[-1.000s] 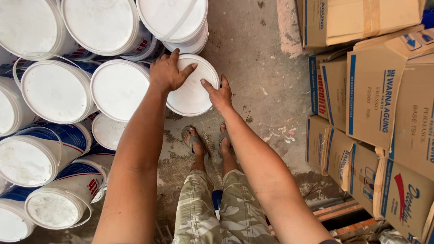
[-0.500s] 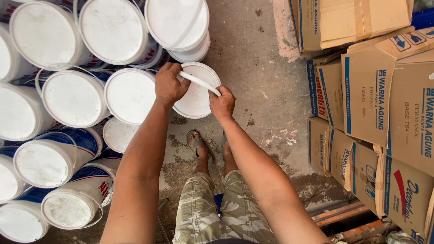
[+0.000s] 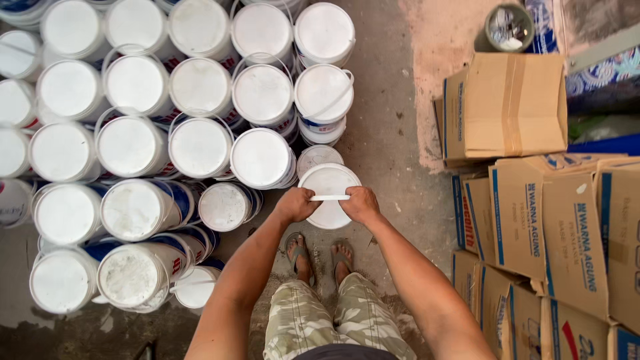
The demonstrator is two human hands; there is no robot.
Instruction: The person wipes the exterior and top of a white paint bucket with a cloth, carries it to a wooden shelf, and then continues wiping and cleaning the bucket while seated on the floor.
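On the concrete floor [image 3: 380, 133], directly in front of the person's sandalled feet [image 3: 320, 257], stood one white pail [image 3: 329, 195] with its lid on, a little apart from the main group. The left hand [image 3: 297, 203] and the right hand [image 3: 360, 203] both gripped the white handle [image 3: 329, 197] of this pail, one at each end; the fingers were curled closed around the bar, which lay across the middle of the lid. Whether the pail was lifted from the floor or was resting on it could not be told from above. To the left, many white pails [image 3: 200, 147] with lids were packed close together, some stacked on others, in several rows. Just behind the held pail was a smaller white lid [image 3: 317, 157], partly covered by it, and beyond that a short stack of pails [image 3: 325, 93]. On the right side were brown cardboard boxes [image 3: 507, 110], most of them closed, and at the top an open tin [image 3: 510, 27] with something inside. Judging from this arrangement, the handling of the pails seemed well advanced: the large group looked already ordered, and the pail in the hands appeared to be one single item being dealt with, gripped but not clearly placed anywhere. How many pails were left to handle, the view did not show.
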